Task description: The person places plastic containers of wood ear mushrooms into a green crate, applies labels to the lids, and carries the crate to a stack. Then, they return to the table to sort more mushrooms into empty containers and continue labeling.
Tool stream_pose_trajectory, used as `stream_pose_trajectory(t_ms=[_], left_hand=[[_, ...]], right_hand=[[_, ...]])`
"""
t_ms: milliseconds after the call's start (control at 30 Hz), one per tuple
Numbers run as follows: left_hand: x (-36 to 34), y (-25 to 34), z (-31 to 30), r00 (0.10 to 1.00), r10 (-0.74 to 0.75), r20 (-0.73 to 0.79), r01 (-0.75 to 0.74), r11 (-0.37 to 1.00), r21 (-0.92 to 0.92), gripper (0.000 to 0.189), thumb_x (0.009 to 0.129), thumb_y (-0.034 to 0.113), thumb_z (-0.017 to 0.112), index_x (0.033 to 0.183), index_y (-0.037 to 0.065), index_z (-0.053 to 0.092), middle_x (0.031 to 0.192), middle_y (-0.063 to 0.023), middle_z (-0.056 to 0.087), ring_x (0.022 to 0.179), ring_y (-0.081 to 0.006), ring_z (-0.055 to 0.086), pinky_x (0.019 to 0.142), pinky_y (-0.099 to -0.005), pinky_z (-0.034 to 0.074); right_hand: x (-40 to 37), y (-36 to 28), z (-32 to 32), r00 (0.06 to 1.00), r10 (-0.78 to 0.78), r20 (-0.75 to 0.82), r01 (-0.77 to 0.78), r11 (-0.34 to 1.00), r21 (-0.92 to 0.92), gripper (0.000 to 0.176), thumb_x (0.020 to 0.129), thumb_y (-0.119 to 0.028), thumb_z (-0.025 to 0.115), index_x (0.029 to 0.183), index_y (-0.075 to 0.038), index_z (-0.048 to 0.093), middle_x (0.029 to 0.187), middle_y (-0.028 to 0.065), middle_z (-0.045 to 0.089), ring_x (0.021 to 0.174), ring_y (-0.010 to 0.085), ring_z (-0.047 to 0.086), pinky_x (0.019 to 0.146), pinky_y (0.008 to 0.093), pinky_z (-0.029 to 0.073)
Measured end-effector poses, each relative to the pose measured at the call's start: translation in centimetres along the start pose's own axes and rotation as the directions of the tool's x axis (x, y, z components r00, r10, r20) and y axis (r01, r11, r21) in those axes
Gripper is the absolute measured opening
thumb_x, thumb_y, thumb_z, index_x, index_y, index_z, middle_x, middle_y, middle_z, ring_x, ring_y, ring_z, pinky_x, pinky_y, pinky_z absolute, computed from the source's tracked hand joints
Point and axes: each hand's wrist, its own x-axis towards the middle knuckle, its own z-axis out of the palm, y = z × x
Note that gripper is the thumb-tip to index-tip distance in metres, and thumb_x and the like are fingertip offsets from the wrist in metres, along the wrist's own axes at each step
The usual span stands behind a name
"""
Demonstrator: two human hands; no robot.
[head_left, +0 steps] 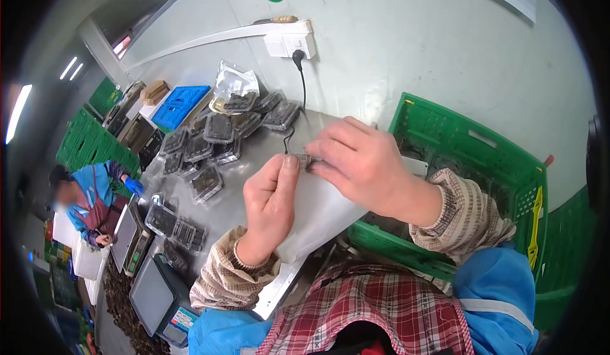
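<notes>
My left hand (272,196) and my right hand (362,161) meet above the metal table. Both are closed, with thumbs and fingertips pinching a small greyish piece (302,159) between them. It is mostly covered by the fingers, so I cannot make out its kind. Just behind my fingertips hangs a black cord (288,140). Left of my hands lies a heap of clear plastic boxes (219,128) with dark contents. A white sheet (324,212) is spread on the table under my hands.
At right stands a green crate (470,133) with clear boxes inside. A weighing scale (152,294) sits lower left beside loose dark pieces (127,304). Further left, a person (95,196) wearing a blue glove works. A black plug (298,56) is in the wall socket.
</notes>
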Motion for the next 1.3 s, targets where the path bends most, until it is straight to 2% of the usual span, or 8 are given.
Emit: stream_pose_trajectory(t_ms=[233, 700, 800, 833, 900, 1000, 1233, 1300], left_hand=[[-0.1, -0.2, 0.2, 0.931, -0.362, -0.045, 0.321, 0.872, -0.370, 0.033, 0.092, 0.022, 0.048, 0.070, 0.001, 0.058, 0.056, 0.0059, 0.041, 0.052, -0.0029, 0.032, 0.046, -0.0206, 0.022], [0.0, -0.9, 1.7, 0.858, -0.504, -0.099, 0.406, 0.784, -0.470, 0.023, 0.089, 0.015, 0.052, 0.068, 0.004, 0.056, 0.060, 0.0054, 0.046, 0.052, -0.0021, 0.037, 0.047, -0.0201, 0.027], [0.0, -3.5, -0.8, 0.934, -0.298, -0.197, 0.299, 0.954, -0.027, 0.028, 0.090, 0.019, 0.049, 0.075, -0.001, 0.058, 0.066, 0.0005, 0.052, 0.060, -0.0069, 0.044, 0.053, -0.0225, 0.033], [-0.2, -4.8, -2.4, 0.963, -0.105, -0.249, 0.166, 0.957, 0.238, 0.029, 0.091, 0.020, 0.048, 0.080, -0.003, 0.060, 0.070, -0.0024, 0.056, 0.064, -0.0089, 0.049, 0.057, -0.0232, 0.037], [-1.2, -5.5, -6.3, 0.847, -0.238, -0.474, 0.209, 0.971, -0.114, 0.032, 0.092, 0.022, 0.046, 0.093, -0.007, 0.060, 0.085, -0.0093, 0.061, 0.078, -0.0130, 0.055, 0.069, -0.0262, 0.044], [-2.9, -4.9, -10.3, 0.719, -0.507, -0.476, 0.258, 0.831, -0.493, 0.035, 0.091, 0.024, 0.047, 0.105, -0.008, 0.056, 0.098, -0.0125, 0.061, 0.086, -0.0191, 0.059, 0.081, -0.0295, 0.046], [-3.3, -5.1, -9.7, 0.743, -0.396, -0.540, 0.266, 0.914, -0.305, 0.034, 0.091, 0.024, 0.048, 0.105, -0.006, 0.056, 0.097, -0.0125, 0.061, 0.088, -0.0184, 0.058, 0.079, -0.0282, 0.045], [-3.1, -4.5, -9.2, 0.733, -0.440, -0.519, 0.278, 0.890, -0.361, 0.035, 0.091, 0.025, 0.049, 0.104, -0.006, 0.057, 0.096, -0.0121, 0.061, 0.089, -0.0178, 0.058, 0.080, -0.0281, 0.044]], right_hand=[[-0.9, -0.4, 1.1, 0.980, -0.193, -0.056, 0.179, 0.964, -0.196, 0.019, 0.058, -0.007, 0.061, 0.077, -0.004, 0.059, 0.073, 0.0048, 0.052, 0.066, 0.0204, 0.052, 0.052, 0.0288, 0.044], [-2.9, 0.2, 2.3, 0.970, -0.220, -0.103, 0.194, 0.956, -0.223, 0.008, 0.062, -0.010, 0.059, 0.066, -0.005, 0.054, 0.067, 0.0038, 0.048, 0.061, 0.0189, 0.050, 0.050, 0.0279, 0.042], [-3.2, 1.7, 0.6, 0.975, 0.214, -0.062, -0.169, 0.891, 0.422, 0.007, 0.071, -0.007, 0.065, 0.074, -0.001, 0.061, 0.070, 0.0065, 0.060, 0.061, 0.0178, 0.058, 0.055, 0.0278, 0.047], [-3.8, 2.2, -1.7, 0.810, 0.541, 0.227, -0.547, 0.557, 0.625, 0.008, 0.073, -0.006, 0.066, 0.078, 0.000, 0.063, 0.073, 0.0070, 0.064, 0.063, 0.0121, 0.059, 0.054, 0.0250, 0.048], [-6.3, 6.0, -5.3, 0.553, 0.738, 0.386, -0.824, 0.416, 0.385, 0.009, 0.078, -0.006, 0.064, 0.085, -0.001, 0.064, 0.074, 0.0052, 0.064, 0.059, 0.0080, 0.057, 0.053, 0.0185, 0.045], [-15.1, 11.7, -4.9, 0.217, 0.865, 0.453, -0.976, 0.208, 0.070, 0.020, 0.074, -0.018, 0.068, 0.078, 0.002, 0.065, 0.067, 0.0073, 0.063, 0.058, 0.0106, 0.054, 0.054, 0.0261, 0.044], [-22.8, 14.0, 0.6, 0.148, 0.828, 0.541, -0.972, 0.222, -0.073, 0.024, 0.071, -0.021, 0.070, 0.078, 0.001, 0.065, 0.068, 0.0135, 0.062, 0.064, 0.0200, 0.059, 0.060, 0.0335, 0.047], [-23.2, 13.3, 2.0, 0.248, 0.838, 0.485, -0.825, 0.446, -0.348, 0.024, 0.069, -0.024, 0.072, 0.077, -0.003, 0.064, 0.072, 0.0144, 0.063, 0.071, 0.0275, 0.062, 0.065, 0.0375, 0.048]])
